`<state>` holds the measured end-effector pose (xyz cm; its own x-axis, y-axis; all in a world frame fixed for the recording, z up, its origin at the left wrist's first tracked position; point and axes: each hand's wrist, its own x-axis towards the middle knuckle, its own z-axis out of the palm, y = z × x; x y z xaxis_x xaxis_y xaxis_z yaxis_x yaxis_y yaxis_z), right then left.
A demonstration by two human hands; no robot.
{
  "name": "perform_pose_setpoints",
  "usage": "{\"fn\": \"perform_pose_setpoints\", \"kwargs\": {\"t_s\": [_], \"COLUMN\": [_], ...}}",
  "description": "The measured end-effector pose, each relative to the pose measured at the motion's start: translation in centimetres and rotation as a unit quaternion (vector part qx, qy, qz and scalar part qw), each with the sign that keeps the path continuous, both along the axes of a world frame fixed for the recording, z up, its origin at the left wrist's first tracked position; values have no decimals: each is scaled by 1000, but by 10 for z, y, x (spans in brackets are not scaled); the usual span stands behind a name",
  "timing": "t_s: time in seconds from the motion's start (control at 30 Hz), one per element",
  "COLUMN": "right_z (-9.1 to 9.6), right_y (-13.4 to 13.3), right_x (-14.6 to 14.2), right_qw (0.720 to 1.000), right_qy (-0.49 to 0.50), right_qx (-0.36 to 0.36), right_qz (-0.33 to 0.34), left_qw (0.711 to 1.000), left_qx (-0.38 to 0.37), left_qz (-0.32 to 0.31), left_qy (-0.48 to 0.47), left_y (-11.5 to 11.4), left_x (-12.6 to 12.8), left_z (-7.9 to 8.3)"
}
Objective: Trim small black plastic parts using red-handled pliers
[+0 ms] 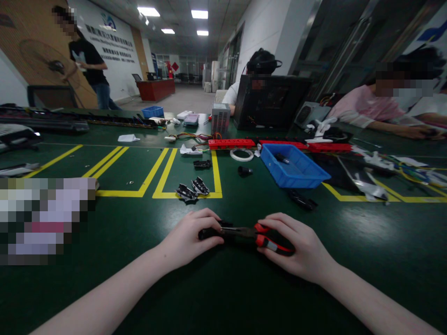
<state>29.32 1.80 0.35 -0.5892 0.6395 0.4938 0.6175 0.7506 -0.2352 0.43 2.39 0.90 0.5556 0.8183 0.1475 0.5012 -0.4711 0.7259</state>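
My right hand (296, 244) is closed around the red-and-black handles of a pair of long-nose pliers (240, 231). Their jaws point left, toward a small black plastic part (206, 233). That part sits between the thumb and fingers of my left hand (190, 237), and the jaw tips reach it; whether they grip it I cannot tell. Just beyond my hands, two black-and-silver shell pieces (193, 189) lie inside a yellow-taped rectangle. A further black piece (202, 164) lies behind them. At the right rests a dark, elongated part (302, 200).
A blue bin (295, 167) with a black part inside stands right of centre. Near it are a black cylinder (245, 171), a white ring (241, 154) and red power strips (232, 144). Behind stand a metal box (220, 119) and a black computer case (270, 102). Other people are around the table.
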Motion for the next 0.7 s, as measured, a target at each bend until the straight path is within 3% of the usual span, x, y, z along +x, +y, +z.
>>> {"fn": "perform_pose_setpoints", "kwargs": {"t_s": [0.4, 0.7], "right_z": [1, 2], "right_y": [0, 2], "right_x": [0, 1], "right_qw": [1000, 995], "right_qy": [-4, 0], "right_qx": [-22, -14], "right_qz": [-5, -103], "left_qw": [1000, 1000], "left_qx": [-22, -8], "left_qz": [6, -2], "left_qy": [-10, 27], "left_y": [1, -2], "left_x": [0, 1], "left_z": [0, 6]}}
